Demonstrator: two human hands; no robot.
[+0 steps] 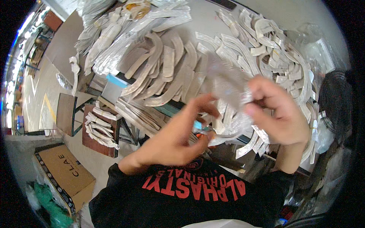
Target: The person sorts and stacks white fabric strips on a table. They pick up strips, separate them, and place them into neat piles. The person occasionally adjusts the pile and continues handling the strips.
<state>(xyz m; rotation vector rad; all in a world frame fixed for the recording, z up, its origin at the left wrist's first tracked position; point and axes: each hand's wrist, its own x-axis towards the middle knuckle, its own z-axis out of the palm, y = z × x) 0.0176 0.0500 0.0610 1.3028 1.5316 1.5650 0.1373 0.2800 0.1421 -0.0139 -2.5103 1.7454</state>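
Note:
A clear plastic bag (228,85), blurred by motion, is pinched at its edge between the thumb and fingers of my right hand (279,110). Just left of the bag, my left hand (176,135) has its fingers curved and apart, with nothing visible between them. Beyond the hands, many curved, greyish-white flat strips (154,68) lie heaped on a table. A second heap of similar strips (279,57), some in bundles, spreads to the far right. Whether the bag holds anything I cannot tell.
Shiny plastic bags (114,53) are piled at the far left of the table. A small brown stool (100,148) carries more strips. On the floor at left stand a cardboard box (72,171) and green plastic (49,201). A dark coil (334,102) is at the right.

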